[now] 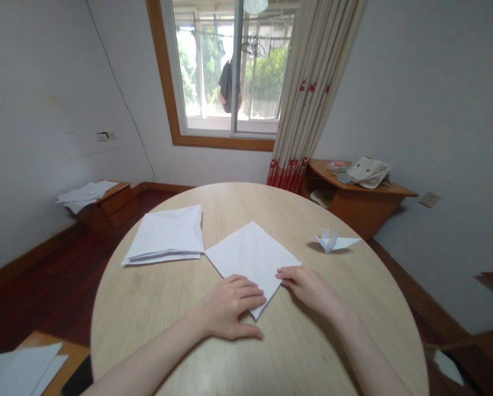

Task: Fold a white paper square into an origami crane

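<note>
Now with both hands on the sheet of paper (246, 247)

Lying flat on the table (147, 302), turned like a diamond, one corner pointing away from the body and the opposite one pointing back toward it. Showing no clear long axis; fairly even from corner to corner, as far as can be judged.

Placed palm down over the sheet's near left edge: the left hand (232, 308). Reaching with the fingers across the paper, almost to the near right edge. Spread wide in the grip, closed on nothing, with the thumb held apart just past the near corner, off the sheet.

Laid on the sheet's near right edge, close to the right corner: the right hand (310, 283). Narrow in the grip, with fingers bunched together on top; impossible to tell about any pinch from beneath.

Most telling for a move: the near corner, set between the left thumb and fingers, so closer to the left hand. Closest to the right hand: the right corner. Free of both: the far corner.

Left of the sheet, touching or very nearly touching its left corner: a paper stack (168, 234). Right of the sheet, well apart: a folded paper bird (329, 243).
</note>
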`<state>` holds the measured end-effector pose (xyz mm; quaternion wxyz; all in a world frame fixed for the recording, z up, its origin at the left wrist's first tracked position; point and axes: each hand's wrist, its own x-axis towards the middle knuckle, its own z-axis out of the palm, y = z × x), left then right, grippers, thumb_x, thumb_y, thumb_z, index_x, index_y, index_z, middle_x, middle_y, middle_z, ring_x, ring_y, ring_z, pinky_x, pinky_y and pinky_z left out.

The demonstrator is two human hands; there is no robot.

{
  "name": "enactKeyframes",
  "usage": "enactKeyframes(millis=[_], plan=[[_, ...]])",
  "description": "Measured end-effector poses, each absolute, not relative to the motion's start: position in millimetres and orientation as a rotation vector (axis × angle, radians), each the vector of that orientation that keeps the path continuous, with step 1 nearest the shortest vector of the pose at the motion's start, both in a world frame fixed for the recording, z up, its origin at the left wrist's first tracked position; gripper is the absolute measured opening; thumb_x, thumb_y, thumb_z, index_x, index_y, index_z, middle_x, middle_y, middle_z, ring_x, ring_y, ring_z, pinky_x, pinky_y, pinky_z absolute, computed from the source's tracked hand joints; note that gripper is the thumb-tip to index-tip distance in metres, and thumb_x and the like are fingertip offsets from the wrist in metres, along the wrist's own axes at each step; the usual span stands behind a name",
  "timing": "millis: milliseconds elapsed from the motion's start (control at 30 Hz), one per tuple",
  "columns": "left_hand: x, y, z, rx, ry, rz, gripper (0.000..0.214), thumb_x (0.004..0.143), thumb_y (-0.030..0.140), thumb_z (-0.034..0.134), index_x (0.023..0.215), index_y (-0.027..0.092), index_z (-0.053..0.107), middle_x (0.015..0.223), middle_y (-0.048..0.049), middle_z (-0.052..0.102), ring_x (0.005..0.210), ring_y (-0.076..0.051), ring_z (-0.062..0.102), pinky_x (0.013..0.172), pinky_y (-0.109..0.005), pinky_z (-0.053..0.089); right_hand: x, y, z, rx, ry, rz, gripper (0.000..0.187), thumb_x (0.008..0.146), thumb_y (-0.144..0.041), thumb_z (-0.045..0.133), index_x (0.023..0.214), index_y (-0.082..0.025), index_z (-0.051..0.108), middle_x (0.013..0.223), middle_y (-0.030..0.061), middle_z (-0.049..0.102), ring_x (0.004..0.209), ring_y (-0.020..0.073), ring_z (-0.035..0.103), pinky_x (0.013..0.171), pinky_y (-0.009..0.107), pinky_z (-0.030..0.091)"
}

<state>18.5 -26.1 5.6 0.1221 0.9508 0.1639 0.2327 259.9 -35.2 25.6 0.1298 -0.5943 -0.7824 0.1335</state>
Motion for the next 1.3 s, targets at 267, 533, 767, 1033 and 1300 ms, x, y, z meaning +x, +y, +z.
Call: enactKeyframes(millis=[267, 533, 767, 1033, 1300], plan=[[17, -23, 2, 2.749, 0.587, 0.720, 0.030, 0.098, 0.027, 0.040, 0.116, 0.022, 0.063, 0.117, -0.0050, 0.068, 0.109, -0.019, 0.062, 0.094, -0.035, 0.047, 257, -39, 36, -1.748, -2.267, 0.477, 0.028, 0.091, -0.023, 0.047, 0.085, -0.023, 0.074, 0.094, 0.0078, 0.075, 0.086, 0.0221, 0.067, 0.071, 0.028, 0.043], [19, -28, -2, 2.583, 0.771, 0.992, 0.034, 0.099, 0.031, 0.038, 0.100, 0.020, 0.069, 0.091, -0.0044, 0.075, 0.082, -0.017, 0.071, 0.074, -0.026, 0.053, 252, -44, 39, -1.767, -2.265, 0.443, 0.026, 0.091, -0.019, 0.044, 0.071, -0.019, 0.062, 0.078, 0.0055, 0.068, 0.071, 0.0178, 0.059, 0.062, 0.026, 0.035], [18, -30, 2, 2.499, 1.178, 1.127, 0.047, 0.102, 0.039, 0.028, 0.080, 0.018, 0.064, 0.066, -0.0032, 0.069, 0.058, -0.014, 0.065, 0.056, -0.022, 0.044, 237, -44, 31, -1.695, -2.300, 0.383, 0.019, 0.095, -0.021, 0.041, 0.079, -0.019, 0.052, 0.086, 0.0058, 0.061, 0.079, 0.0186, 0.056, 0.069, 0.027, 0.038], [16, -28, 5, 2.411, 1.441, 1.166, 0.043, 0.100, 0.040, 0.027, 0.074, 0.020, 0.054, 0.055, 0.0006, 0.059, 0.047, -0.013, 0.057, 0.048, -0.021, 0.034, 236, -40, 23, -1.756, -2.319, 0.308, 0.021, 0.096, -0.024, 0.043, 0.080, -0.017, 0.055, 0.091, 0.0087, 0.060, 0.087, 0.0203, 0.056, 0.076, 0.030, 0.041], [15, -28, 8, 2.386, 1.464, 1.234, 0.042, 0.101, 0.041, 0.023, 0.081, 0.020, 0.054, 0.061, -0.0003, 0.062, 0.053, -0.015, 0.061, 0.052, -0.022, 0.037, 235, -42, 26, -1.789, -2.314, 0.412, 0.025, 0.096, -0.023, 0.041, 0.074, -0.019, 0.051, 0.085, 0.0063, 0.062, 0.078, 0.0183, 0.057, 0.067, 0.026, 0.038]])
